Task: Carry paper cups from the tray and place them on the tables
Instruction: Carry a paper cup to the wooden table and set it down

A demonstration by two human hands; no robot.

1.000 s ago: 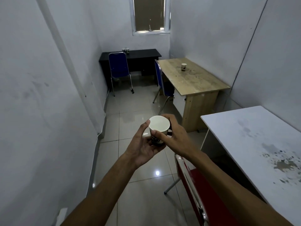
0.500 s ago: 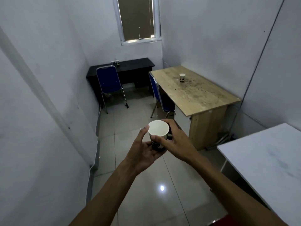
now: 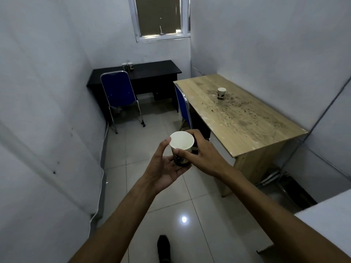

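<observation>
As view nears wooden table (image 3: 247,118), hands still grip cup (image 3: 181,147)

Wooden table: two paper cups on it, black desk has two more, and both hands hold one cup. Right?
Not quite. The head view shows just one paper cup on the wooden table, not two. The rest holds: two cups stand on the black desk, and the left hand and right hand hold one cup between them.

Dim, bluish daylight is entering through the white-framed window (image 3: 161,18); glare is spotting the glossy tiled floor (image 3: 183,219); wide-angle edges are bending
</observation>
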